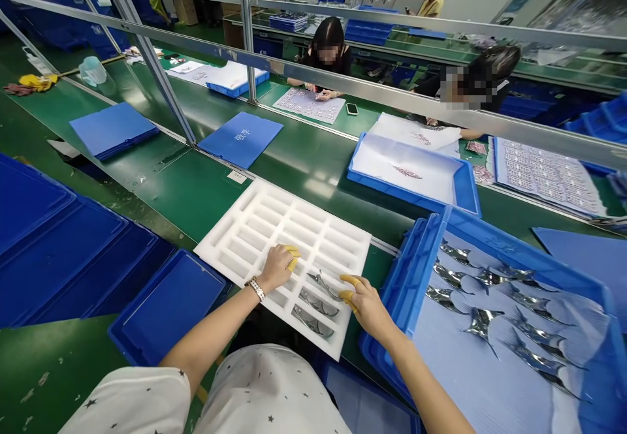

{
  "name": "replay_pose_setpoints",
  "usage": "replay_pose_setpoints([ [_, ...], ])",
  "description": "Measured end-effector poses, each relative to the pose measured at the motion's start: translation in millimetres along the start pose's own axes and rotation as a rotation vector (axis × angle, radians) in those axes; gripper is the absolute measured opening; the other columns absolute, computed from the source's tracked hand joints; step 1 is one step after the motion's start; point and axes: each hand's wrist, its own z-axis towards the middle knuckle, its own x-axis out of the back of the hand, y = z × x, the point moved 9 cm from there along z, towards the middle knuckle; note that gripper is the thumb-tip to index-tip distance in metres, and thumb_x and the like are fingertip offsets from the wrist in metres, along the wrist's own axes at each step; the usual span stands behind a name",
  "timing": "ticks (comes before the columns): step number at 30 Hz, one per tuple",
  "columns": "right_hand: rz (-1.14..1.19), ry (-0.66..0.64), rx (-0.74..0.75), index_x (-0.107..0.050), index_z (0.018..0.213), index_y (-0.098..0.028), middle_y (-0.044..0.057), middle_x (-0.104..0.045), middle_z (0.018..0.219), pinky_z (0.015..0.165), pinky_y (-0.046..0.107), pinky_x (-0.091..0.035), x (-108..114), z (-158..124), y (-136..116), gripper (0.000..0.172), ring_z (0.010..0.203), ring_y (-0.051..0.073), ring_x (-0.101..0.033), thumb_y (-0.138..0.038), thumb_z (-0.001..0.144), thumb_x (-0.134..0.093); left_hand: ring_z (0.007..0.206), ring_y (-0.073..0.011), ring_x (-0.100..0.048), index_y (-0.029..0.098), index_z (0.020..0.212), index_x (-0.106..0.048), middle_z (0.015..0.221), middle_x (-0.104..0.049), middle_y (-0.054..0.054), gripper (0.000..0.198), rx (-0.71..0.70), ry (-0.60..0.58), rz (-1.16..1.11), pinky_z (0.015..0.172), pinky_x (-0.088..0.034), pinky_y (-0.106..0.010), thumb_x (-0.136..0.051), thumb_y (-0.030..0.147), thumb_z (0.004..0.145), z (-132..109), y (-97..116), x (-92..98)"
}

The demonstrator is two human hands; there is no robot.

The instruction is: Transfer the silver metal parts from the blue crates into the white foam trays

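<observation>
Three curved, mirror-bright metal pieces [313,303] in the lower right slots of a white foam tray with a grid of rectangular slots [255,215], on a green workbench [196,192]. Left hand [277,267] palm down on the foam, a silver link bracelet [255,288] at the wrist, yellow finger cots [292,258] on its curled fingers, tips against the foam, any grip hidden. Right hand [367,307] at the foam's right edge, yellow-capped fingertips [349,290] parted, just beside the uppermost piece, not visibly closed on it. To the right, a blue plastic crate [416,271] lined with pale blue sheet, more chrome pieces [482,323] spread across it. Lower left, stacked blue trays [166,307]. Farther along, a seated co-worker [337,65] and another [490,75]
</observation>
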Motion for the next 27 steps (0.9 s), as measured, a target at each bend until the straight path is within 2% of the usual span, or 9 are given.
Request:
replay_pose_setpoints([
  [6,-0.102,-0.067,0.101,-0.075,0.091,-0.022,0.010,-0.059,0.138,0.091,0.044,-0.049,-6.7,5.5,-0.7,0.035,0.133,0.029,-0.044,-0.010,0.093,-0.042,0.114,-0.0255,-0.056,0.024,0.108,-0.070,0.125,-0.067,-0.008,0.026,-0.043,-0.015,0.053,0.096,-0.042,-0.047,-0.050,0.016,0.092,-2.6,2.4,-6.1],
  [13,-0.085,0.016,0.193,-0.075,0.093,-0.020,0.012,-0.061,0.135,0.096,0.046,-0.049,-6.6,3.9,-3.8,0.037,0.132,0.030,-0.047,-0.005,0.091,-0.041,0.113,-0.0265,-0.055,0.024,0.110,-0.069,0.127,-0.065,-0.008,0.029,-0.052,-0.013,0.082,0.095,-0.042,-0.047,-0.050,0.014,0.091,-4.5,4.2,-7.0],
  [19,0.029,0.083,0.159,-0.075,0.095,-0.020,0.015,-0.062,0.130,0.094,0.047,-0.051,7.7,-5.6,7.2,0.033,0.131,0.030,-0.047,-0.017,0.097,-0.042,0.113,-0.0261,-0.055,0.024,0.110,-0.069,0.124,-0.066,-0.007,0.028,-0.066,0.006,0.125,0.093,-0.042,-0.046,-0.051,0.013,0.090,-3.6,5.6,-7.4],
  [23,-0.040,0.028,0.152,-0.076,0.094,-0.022,0.013,-0.060,0.136,0.097,0.049,-0.047,-2.2,1.5,-0.7,0.033,0.134,0.030,-0.044,-0.015,0.096,-0.044,0.115,-0.0270,-0.053,0.024,0.108,-0.070,0.124,-0.066,-0.008,0.029,-0.045,0.014,0.153,0.094,-0.043,-0.047,-0.053,0.012,0.088,-2.2,6.2,-5.8],
  [27,-0.169,-0.107,0.074,-0.076,0.093,-0.020,0.013,-0.058,0.140,0.105,0.054,-0.038,-19.9,14.4,-9.0,0.033,0.140,0.032,-0.037,-0.011,0.093,-0.044,0.114,-0.0269,-0.055,0.023,0.108,-0.070,0.124,-0.066,-0.008,0.029,-0.048,0.021,0.191,0.095,-0.045,-0.047,-0.052,0.013,0.088,-0.6,9.7,-3.3],
])
